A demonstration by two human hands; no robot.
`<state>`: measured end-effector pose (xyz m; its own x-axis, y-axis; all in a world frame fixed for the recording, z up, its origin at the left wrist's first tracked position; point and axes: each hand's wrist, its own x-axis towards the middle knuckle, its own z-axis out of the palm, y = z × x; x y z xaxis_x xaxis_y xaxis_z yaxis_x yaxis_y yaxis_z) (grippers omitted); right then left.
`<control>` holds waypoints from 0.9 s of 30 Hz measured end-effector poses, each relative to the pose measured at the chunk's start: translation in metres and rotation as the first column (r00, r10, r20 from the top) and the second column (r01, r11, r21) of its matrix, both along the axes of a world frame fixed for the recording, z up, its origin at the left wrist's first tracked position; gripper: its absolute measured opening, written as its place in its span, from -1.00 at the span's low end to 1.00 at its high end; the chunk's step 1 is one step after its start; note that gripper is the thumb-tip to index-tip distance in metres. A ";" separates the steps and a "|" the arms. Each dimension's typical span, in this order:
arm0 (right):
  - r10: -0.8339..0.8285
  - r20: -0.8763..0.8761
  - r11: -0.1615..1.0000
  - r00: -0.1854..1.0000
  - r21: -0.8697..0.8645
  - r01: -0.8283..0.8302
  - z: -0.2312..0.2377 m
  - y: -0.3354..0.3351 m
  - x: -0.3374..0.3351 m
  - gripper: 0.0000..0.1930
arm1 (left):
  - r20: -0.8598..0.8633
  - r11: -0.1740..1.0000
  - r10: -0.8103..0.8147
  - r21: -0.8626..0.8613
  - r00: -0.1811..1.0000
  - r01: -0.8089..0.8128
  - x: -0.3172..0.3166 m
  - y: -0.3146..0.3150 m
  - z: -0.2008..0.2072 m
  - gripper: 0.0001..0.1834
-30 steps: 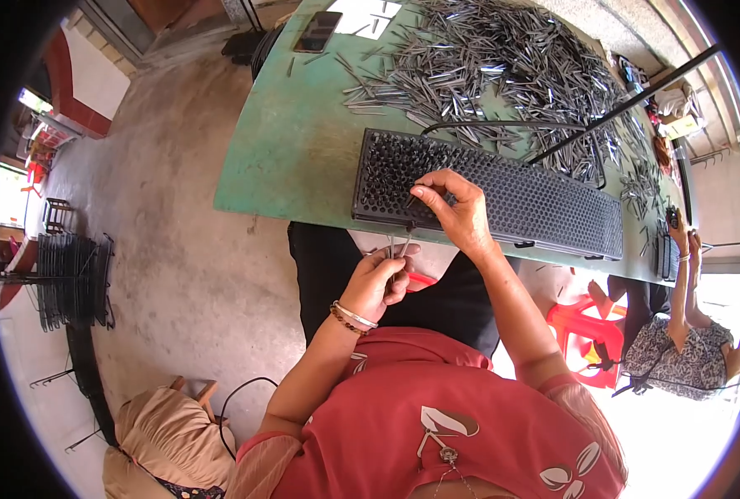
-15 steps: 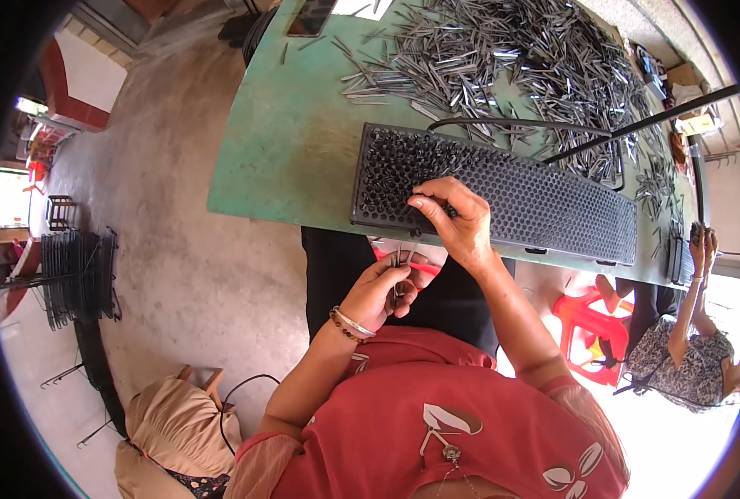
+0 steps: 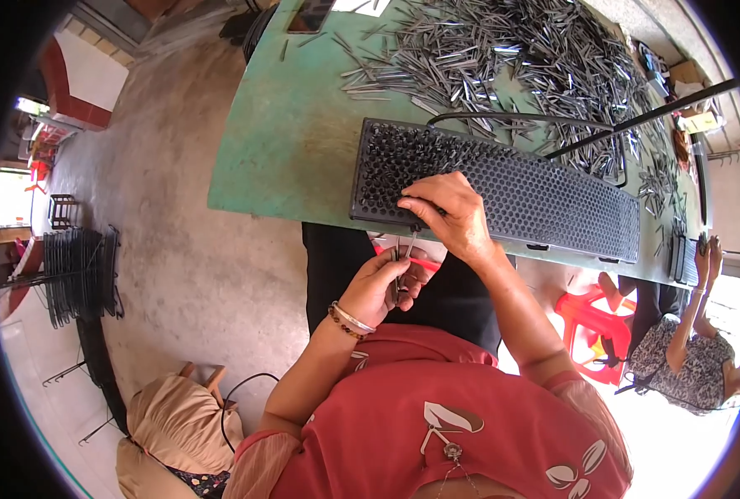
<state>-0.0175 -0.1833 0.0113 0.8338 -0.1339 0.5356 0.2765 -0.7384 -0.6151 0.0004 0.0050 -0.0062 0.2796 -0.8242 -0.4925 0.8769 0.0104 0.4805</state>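
My left hand [image 3: 374, 289] is closed around a few thin metal strips [image 3: 398, 256], held just below the table's near edge. Over the left half of a long black tray [image 3: 565, 200] full of round holes, my right hand [image 3: 455, 218] is bent with its thumb and fingers drawn together. What its fingertips hold, if anything, is hidden behind the hand. Many slim dark pieces [image 3: 391, 162] stand upright in the holes at the tray's left end. The holes toward the right show none standing in them.
A big heap of loose dark metal strips [image 3: 544, 50] covers the far part of the green table [image 3: 262, 158]. A black metal bar [image 3: 644, 123] crosses above the tray. At the right, another person's hands [image 3: 707, 258] work near a red stool [image 3: 590, 333].
My right hand has shifted slightly left over the tray. My left hand stays almost in place, with one strip now tilted up toward the tray's near edge. The other person's hands moved a little.
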 end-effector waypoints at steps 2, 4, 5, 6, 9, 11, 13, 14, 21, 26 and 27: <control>-0.040 0.014 0.998 0.999 -0.037 0.041 0.000 0.003 0.001 -0.82 | 0.002 1.000 -0.005 -0.004 1.000 0.005 0.001 -0.001 0.002 -0.68; -0.078 0.029 0.994 0.997 -0.073 0.080 0.000 0.004 0.000 -0.81 | -0.009 1.000 -0.002 -0.026 1.000 0.002 0.000 -0.002 0.003 -0.67; -0.079 0.045 0.991 0.996 -0.103 0.084 0.001 0.003 -0.001 -0.80 | -0.009 1.000 -0.001 -0.026 1.000 0.001 0.001 -0.002 0.002 -0.67; -0.080 0.061 0.988 0.995 -0.131 0.087 0.002 0.004 -0.001 -0.80 | -0.005 1.000 0.000 -0.027 1.000 0.000 0.001 -0.001 0.001 -0.69; -0.017 0.089 0.983 0.996 -0.178 0.033 0.005 0.007 -0.003 -0.80 | 0.007 0.999 0.009 -0.033 1.000 -0.009 0.000 -0.001 0.000 -0.69; -0.046 0.093 0.982 0.995 -0.177 0.062 0.002 0.009 -0.005 -0.80 | 0.015 0.999 0.017 -0.039 1.000 -0.016 0.000 -0.001 0.000 -0.67; -0.074 0.097 0.980 0.992 -0.176 0.090 0.000 0.010 -0.006 -0.79 | 0.010 0.996 0.011 -0.084 1.000 -0.010 0.001 -0.001 0.001 -0.67; -0.083 0.088 0.979 0.993 -0.177 0.097 0.000 0.011 -0.006 -0.79 | 0.010 0.996 0.012 -0.084 1.000 -0.011 0.001 -0.001 0.000 -0.67; -0.152 0.115 0.976 0.982 -0.140 0.167 -0.006 0.012 -0.007 -0.78 | 0.026 0.995 0.011 -0.103 1.000 -0.008 0.000 0.002 -0.004 -0.68; -0.170 0.116 0.971 0.979 -0.151 0.187 -0.008 0.014 -0.007 -0.80 | 0.023 0.995 0.003 -0.103 1.000 -0.001 -0.001 0.002 -0.003 -0.69; -0.151 0.113 0.968 0.982 -0.182 0.170 -0.008 0.014 -0.007 -0.79 | 0.027 0.994 0.001 -0.108 1.000 0.002 -0.001 0.001 -0.003 -0.69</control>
<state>-0.0248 -0.1692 0.0032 0.7521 -0.1497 0.6418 0.1961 -0.8789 -0.4348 -0.0003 0.0059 -0.0089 0.2912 -0.8724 -0.3925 0.8637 0.0633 0.5001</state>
